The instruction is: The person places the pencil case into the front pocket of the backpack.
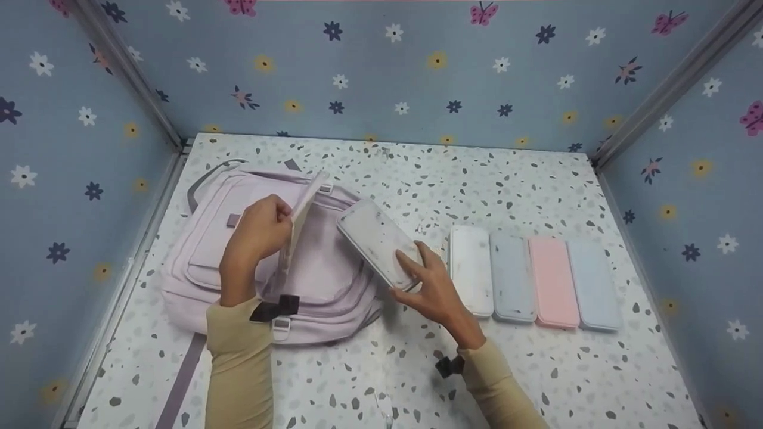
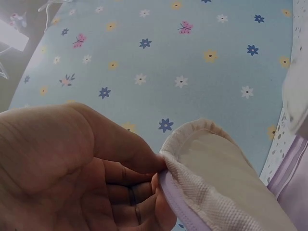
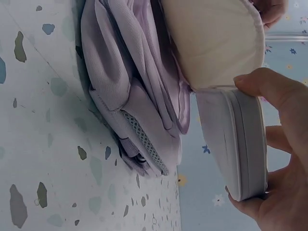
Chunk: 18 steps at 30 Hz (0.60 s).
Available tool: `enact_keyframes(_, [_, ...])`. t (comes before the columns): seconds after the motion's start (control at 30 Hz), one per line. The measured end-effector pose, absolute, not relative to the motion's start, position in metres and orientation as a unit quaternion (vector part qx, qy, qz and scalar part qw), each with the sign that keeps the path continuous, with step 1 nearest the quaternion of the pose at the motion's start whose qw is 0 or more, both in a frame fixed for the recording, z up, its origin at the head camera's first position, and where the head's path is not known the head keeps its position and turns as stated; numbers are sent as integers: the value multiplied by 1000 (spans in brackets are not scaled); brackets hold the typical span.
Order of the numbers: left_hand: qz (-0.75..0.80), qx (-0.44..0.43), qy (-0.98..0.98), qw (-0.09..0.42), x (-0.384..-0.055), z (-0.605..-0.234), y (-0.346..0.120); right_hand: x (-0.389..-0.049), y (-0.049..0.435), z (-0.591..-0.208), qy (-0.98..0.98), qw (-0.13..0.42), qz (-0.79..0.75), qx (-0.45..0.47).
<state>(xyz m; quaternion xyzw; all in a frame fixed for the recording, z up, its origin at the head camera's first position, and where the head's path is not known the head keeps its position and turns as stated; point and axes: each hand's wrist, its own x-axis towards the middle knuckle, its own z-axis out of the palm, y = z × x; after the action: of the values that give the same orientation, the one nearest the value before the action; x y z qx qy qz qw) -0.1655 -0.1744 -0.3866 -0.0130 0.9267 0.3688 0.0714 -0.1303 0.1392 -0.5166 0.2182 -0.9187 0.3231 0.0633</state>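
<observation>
A light purple backpack [image 1: 223, 202] lies on the table at the left with its front flap raised. My left hand [image 1: 259, 229] pinches the edge of the flap [image 1: 303, 217] between thumb and fingers. In the left wrist view the flap's cream lining [image 2: 216, 159] faces right. My right hand [image 1: 438, 289] grips a flat white rectangular case [image 1: 378, 238] by its near end, thumb on one side and fingers on the other. The case is tilted, its far end over the right side of the backpack's opening. In the right wrist view the case [image 3: 250, 144] overlaps the flap's lower edge.
Right of my right hand, several similar cases lie side by side: a white case [image 1: 471, 271], a grey-blue case [image 1: 512, 277], a pink case [image 1: 553, 280] and a light blue case [image 1: 593, 283]. Flower-patterned panels [image 1: 405, 77] wall in the speckled table [image 1: 411, 381] at back and sides.
</observation>
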Motion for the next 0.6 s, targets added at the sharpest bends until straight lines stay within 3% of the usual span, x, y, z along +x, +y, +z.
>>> enact_keyframes(0.23, [366, -1, 928, 69, -166, -388, -174, -144, 129, -525, -918, 11, 306, 253])
enact_keyframes(0.6, [366, 5, 927, 80, -168, -390, -172, -162, 108, -528, -900, -18, 290, 324])
